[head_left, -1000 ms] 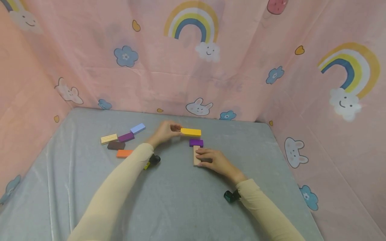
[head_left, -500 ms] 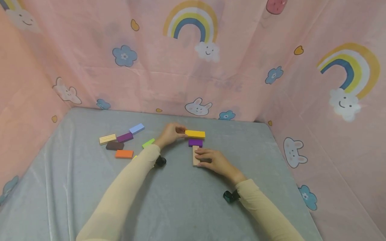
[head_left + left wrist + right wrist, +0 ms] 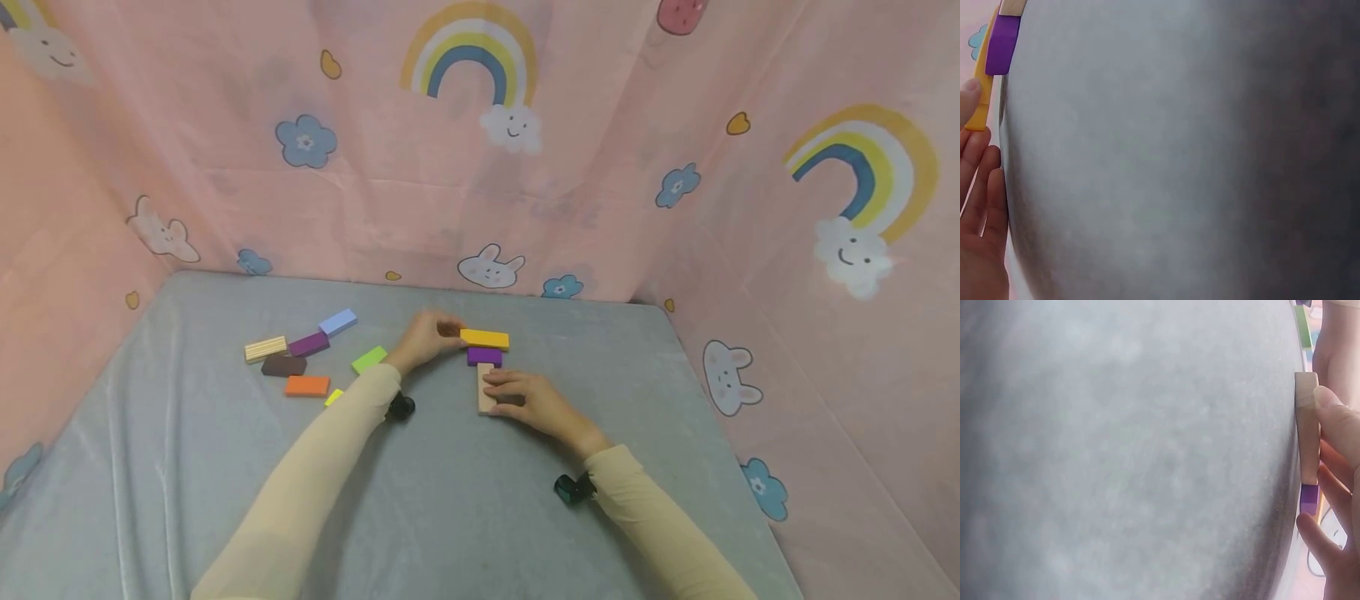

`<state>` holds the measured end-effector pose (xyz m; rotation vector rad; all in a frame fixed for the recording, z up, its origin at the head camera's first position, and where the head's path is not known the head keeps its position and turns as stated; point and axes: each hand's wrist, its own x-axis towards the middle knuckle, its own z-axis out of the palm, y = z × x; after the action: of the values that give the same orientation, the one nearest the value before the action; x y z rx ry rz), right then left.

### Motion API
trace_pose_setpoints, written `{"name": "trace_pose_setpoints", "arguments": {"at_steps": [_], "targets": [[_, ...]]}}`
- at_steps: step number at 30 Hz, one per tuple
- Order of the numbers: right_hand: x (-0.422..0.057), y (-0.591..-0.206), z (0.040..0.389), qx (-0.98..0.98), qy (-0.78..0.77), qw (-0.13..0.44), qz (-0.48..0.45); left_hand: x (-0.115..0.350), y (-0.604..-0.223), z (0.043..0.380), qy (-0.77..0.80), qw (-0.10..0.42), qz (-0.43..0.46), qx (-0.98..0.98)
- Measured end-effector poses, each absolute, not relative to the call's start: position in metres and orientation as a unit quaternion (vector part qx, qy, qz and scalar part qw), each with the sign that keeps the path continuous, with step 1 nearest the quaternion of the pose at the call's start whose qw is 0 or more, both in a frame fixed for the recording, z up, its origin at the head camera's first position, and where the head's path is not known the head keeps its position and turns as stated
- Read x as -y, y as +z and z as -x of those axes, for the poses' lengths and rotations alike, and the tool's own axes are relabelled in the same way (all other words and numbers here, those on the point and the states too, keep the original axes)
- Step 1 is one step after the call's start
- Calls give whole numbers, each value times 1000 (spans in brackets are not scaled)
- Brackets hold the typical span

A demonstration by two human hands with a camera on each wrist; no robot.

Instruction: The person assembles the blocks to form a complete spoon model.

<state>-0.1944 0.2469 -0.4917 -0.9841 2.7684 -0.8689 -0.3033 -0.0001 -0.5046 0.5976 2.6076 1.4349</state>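
My left hand [image 3: 427,337] pinches the left end of a yellow block [image 3: 485,339] between thumb and fingers; in the left wrist view the yellow block [image 3: 982,103] lies against the far side of a purple block [image 3: 1002,45]. In the head view, that purple block [image 3: 484,357] lies crosswise at the far end of a plain wooden block [image 3: 484,400], forming a line toward me. My right hand [image 3: 543,407] rests on the plain wooden block, fingers fairly straight, with the thumb [image 3: 1335,412] touching it near its closer end in the right wrist view.
On the left of the grey cloth-covered table [image 3: 450,517] lie loose blocks: light blue [image 3: 338,322], dark purple [image 3: 309,344], striped [image 3: 266,349], dark brown [image 3: 283,367], orange [image 3: 307,386], green [image 3: 369,360] and a partly hidden bright yellow [image 3: 334,397]. Pink printed cloth hangs behind.
My left hand has brought the yellow block right and toward me, down to the far side of the purple block. The right hand stays on the plain wooden block.
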Motion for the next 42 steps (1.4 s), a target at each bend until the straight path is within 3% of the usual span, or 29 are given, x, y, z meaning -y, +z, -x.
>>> {"name": "trace_pose_setpoints", "arguments": {"at_steps": [42], "targets": [[-246,-491,194,-905,-284,37,315,0,-500,301,425,61,-210,-878]]}}
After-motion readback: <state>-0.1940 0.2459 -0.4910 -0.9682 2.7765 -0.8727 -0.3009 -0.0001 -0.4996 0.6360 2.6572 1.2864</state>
